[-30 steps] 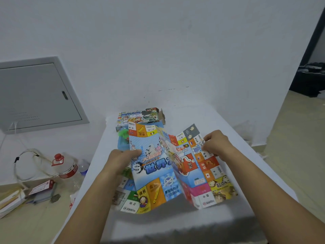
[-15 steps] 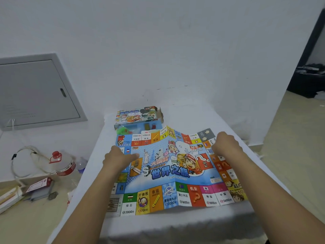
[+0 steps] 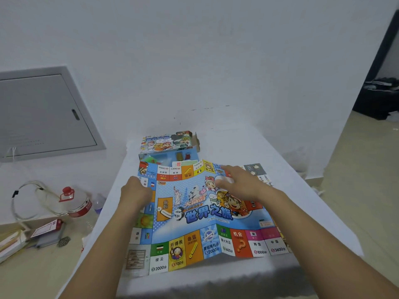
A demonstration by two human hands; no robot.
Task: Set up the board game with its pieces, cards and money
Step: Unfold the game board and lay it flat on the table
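Now the colourful folded-paper game board (image 3: 207, 214) lies opened out on the white cloth-covered table (image 3: 302, 190) — a sec ago it was still half folded and held up off the cloth, so the unfolding part looks done. Creases are still raised along the folds, esp. down the middle and near the front edge, so it's not properly flat.

The left hand (image 3: 135, 194) rests on the board's left border w/ fingers curled under; I can't tell if it pinches the edge or just presses down. The right hand (image 3: 235, 182) has moved in from the right edge toward the board's centre-top, fingers spread and flat on the paper, blurred — smoothing or pressing, I'd say.

Just behind the board's far edge sits the open printed cardboard game box (image 3: 166, 143), its blue tray (image 3: 172, 157) showing small bits, a red and a dark one among them — too small to name. Pieces, cards and money aren't out yet, so the task is early: board down, contents still to be laid out.

Off the table's left side, a clear plastic bottle with red cap (image 3: 73, 199) and some booklets (image 3: 13, 244) sit on a lower surface.
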